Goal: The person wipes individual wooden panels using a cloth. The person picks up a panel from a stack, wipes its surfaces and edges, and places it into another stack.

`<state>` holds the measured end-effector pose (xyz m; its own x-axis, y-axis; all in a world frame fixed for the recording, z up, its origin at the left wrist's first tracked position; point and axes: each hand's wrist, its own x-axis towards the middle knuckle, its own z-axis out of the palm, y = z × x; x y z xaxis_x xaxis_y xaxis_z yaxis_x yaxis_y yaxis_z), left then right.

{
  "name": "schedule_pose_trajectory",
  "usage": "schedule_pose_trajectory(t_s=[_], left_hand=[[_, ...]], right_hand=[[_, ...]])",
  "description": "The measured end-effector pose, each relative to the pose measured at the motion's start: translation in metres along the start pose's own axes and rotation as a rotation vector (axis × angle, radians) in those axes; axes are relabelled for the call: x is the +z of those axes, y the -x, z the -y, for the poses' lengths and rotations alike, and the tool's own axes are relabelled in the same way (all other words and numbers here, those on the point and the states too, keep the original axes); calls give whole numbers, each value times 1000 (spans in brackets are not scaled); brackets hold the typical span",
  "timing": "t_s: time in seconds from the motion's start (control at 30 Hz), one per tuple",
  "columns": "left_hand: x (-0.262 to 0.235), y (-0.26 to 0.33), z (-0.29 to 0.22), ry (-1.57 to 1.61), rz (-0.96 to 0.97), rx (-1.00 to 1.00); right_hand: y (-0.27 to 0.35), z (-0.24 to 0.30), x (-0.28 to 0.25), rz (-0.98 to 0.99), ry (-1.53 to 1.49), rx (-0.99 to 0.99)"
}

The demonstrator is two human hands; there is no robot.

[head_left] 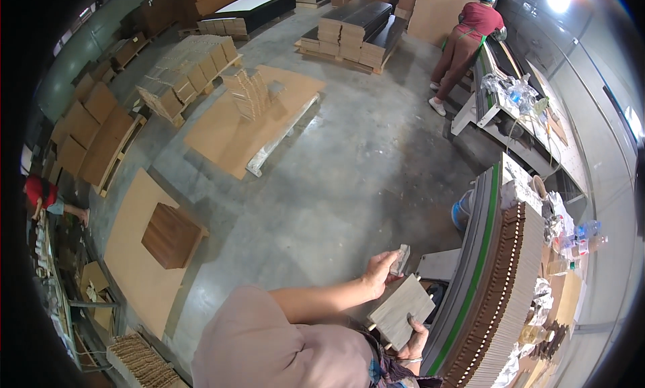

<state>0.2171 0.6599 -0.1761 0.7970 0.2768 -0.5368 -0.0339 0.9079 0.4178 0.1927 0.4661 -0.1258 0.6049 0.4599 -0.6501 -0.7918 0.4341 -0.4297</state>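
Note:
My right hand [415, 342] grips the lower right edge of a grey wood-grain board [402, 312], thumb on its face. Short pale dowels stick out from two opposite edges of this board. Just beyond the board's far edge, my left hand [380, 272] is closed around a small light-grey piece [402, 259], perhaps a folded rag; its exact kind is unclear. The board is tilted in front of my body, beside a bench edge with a green stripe [468, 274]. On that bench stands a long row of brown panels [500, 280], packed side by side, with pale dots along it.
Plastic bottles [588, 237] and crumpled wrap lie beyond the panel row. A blue-and-white bucket [461, 210] stands by the bench. Another person [470, 32] bends over a farther bench; one in red [41, 193] is far left. Cardboard sheets [134, 253] and loaded pallets [185, 75] cover the floor leftward.

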Motion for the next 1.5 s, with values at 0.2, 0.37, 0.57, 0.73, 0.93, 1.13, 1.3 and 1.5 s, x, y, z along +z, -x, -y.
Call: schedule_pose_trajectory(t_s=[0.2, 0.37, 0.57, 0.73, 0.93, 1.13, 1.3, 1.5], left_hand=[[-10, -14, -30, -313, 30, 9], [-80, -70, -36, -376, -242, 87], [-170, -110, -92, -495, -493, 282], [-205, -133, -134, -692, -619, 398], [-207, -165, -164, -817, -632, 467], [-154, -187, -154, -765, -584, 427], [-46, -142, -78, -840, -41, 233], [65, -19, -33, -947, 739, 144]], right_hand=[[0, 32, -19, -85, -7, -158], [13, 37, -27, -228, 21, -290], [25, 20, -36, -260, -77, -289], [42, 13, -11, -296, -155, -314], [42, 1, -24, -436, -175, -384], [55, -7, -35, -430, -287, -414], [44, 1, -55, -315, -413, -397], [18, 16, -66, -210, -396, -391]])
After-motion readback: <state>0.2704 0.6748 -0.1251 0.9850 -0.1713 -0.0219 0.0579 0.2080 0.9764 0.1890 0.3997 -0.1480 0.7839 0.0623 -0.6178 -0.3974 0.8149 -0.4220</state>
